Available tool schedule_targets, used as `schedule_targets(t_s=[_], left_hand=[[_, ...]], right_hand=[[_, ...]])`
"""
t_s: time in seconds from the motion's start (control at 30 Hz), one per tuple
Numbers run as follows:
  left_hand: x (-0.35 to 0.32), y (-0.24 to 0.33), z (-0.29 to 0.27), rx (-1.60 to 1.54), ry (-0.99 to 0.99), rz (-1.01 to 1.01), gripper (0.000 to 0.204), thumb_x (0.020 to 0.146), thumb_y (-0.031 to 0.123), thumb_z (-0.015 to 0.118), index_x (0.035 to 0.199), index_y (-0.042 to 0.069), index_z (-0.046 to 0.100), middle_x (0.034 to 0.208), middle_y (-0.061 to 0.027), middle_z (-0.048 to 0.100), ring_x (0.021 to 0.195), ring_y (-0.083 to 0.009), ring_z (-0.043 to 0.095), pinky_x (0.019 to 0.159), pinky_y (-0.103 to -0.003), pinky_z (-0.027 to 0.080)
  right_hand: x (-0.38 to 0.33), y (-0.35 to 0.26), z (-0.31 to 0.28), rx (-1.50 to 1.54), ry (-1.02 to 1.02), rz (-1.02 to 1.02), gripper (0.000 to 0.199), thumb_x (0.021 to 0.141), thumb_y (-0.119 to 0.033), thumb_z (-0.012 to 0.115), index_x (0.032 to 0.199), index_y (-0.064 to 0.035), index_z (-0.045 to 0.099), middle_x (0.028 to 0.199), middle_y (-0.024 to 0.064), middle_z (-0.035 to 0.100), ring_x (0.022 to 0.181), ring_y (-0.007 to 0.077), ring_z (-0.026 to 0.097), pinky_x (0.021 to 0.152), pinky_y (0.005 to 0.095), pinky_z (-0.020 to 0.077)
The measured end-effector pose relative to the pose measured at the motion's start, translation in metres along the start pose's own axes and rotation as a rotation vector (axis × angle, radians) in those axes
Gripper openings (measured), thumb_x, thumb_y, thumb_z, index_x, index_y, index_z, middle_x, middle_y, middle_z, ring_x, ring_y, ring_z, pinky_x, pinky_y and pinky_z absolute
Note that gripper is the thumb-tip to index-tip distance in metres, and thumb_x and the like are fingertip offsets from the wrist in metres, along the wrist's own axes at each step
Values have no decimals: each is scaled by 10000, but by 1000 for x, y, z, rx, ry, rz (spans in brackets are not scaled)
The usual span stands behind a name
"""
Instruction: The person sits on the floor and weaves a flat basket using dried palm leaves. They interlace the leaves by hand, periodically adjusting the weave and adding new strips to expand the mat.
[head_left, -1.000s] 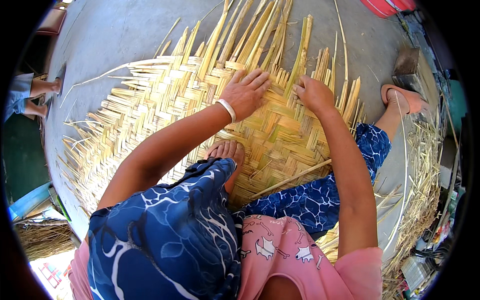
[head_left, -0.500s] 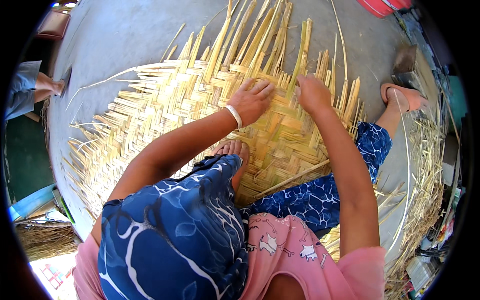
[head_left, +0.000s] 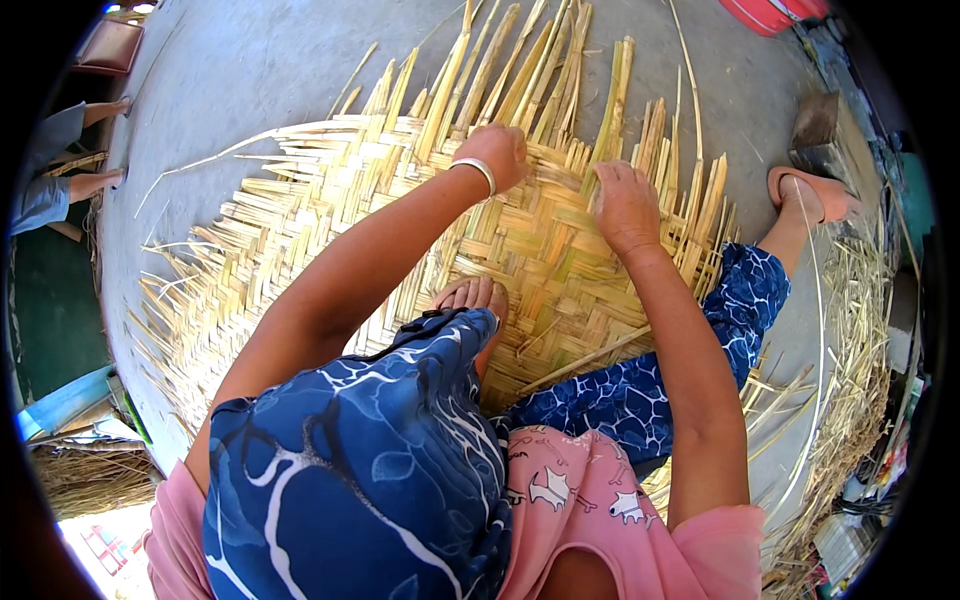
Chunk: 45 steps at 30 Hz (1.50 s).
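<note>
A large woven mat (head_left: 560,250) of flat, yellow split-stalk strips lies on the floor, its loose strip ends fanning out at the far edge. My left hand (head_left: 497,155), with a pale bangle (head_left: 482,170) on the wrist, is closed at the far edge, where the upright strips (head_left: 490,75) leave the weave. What its fingers grip is hidden under the hand. Just right of it, my right hand (head_left: 627,205) rests on the mat with fingers extended and pressed down, next to a greenish strip (head_left: 605,125). My bare foot (head_left: 473,293) presses on the mat's near part.
My other foot wears an orange sandal (head_left: 825,197) at the right. Beyond it stand a wooden block (head_left: 820,125) and a heap of straw (head_left: 850,350). A red basin (head_left: 765,12) sits at the far right. Another person's legs (head_left: 95,183) show at the left.
My left hand has moved forward to the far edge and closed. My right hand has lowered slightly and its fingers have spread from a pinch. At the left, more of another person's legs shows.
</note>
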<state>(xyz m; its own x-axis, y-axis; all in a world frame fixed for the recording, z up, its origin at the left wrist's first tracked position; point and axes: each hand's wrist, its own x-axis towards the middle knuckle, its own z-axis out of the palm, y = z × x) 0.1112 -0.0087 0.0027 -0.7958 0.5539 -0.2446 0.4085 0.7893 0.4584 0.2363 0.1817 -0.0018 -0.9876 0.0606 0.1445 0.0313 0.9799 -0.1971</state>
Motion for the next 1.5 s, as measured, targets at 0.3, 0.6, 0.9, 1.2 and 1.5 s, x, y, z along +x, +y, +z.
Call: schedule_targets(t_s=[0.3, 0.6, 0.9, 1.2, 1.5], left_hand=[[17, -22, -7, -253, -80, 37, 252, 716, 218, 753, 859, 49, 633, 857, -126, 641, 696, -235, 617, 635, -326, 509], [65, -26, -27, 5, 65, 31, 436, 700, 306, 746, 1036, 45, 653, 935, -140, 677, 799, -255, 653, 743, -317, 517], [73, -34, -33, 253, -132, 289, 318, 798, 338, 576, 886, 59, 702, 965, -144, 664, 920, -321, 617, 802, -388, 500], [65, -39, -37, 94, -19, 62, 330, 749, 331, 597, 868, 43, 703, 969, -169, 660, 925, -326, 620, 816, -390, 497], [59, -42, -37, 133, -63, 7, 339, 748, 335, 669, 906, 37, 703, 979, -177, 660, 918, -339, 632, 821, -393, 501]], right_hand=[[-32, 0, -26, 4, 142, -77, 272, 777, -106, 585, 1046, -75, 605, 1184, 98, 566, 1105, 304, 496, 942, 419, 379], [-4, -73, -8, 322, 116, -11, 407, 732, -268, 694, 1072, -63, 607, 1225, 118, 542, 1179, 312, 443, 989, 445, 340], [0, -114, 21, 236, -50, 265, 780, 677, -385, 723, 1324, -84, 409, 1430, 151, 307, 1345, 349, 204, 1097, 480, 141], [12, -128, 17, 231, -147, 376, 818, 677, -333, 699, 1377, -119, 333, 1459, 146, 252, 1368, 355, 155, 1108, 502, 81], [4, -110, 34, 164, -36, 333, 667, 734, -198, 637, 1344, -113, 382, 1445, 155, 283, 1357, 345, 209, 1113, 504, 94]])
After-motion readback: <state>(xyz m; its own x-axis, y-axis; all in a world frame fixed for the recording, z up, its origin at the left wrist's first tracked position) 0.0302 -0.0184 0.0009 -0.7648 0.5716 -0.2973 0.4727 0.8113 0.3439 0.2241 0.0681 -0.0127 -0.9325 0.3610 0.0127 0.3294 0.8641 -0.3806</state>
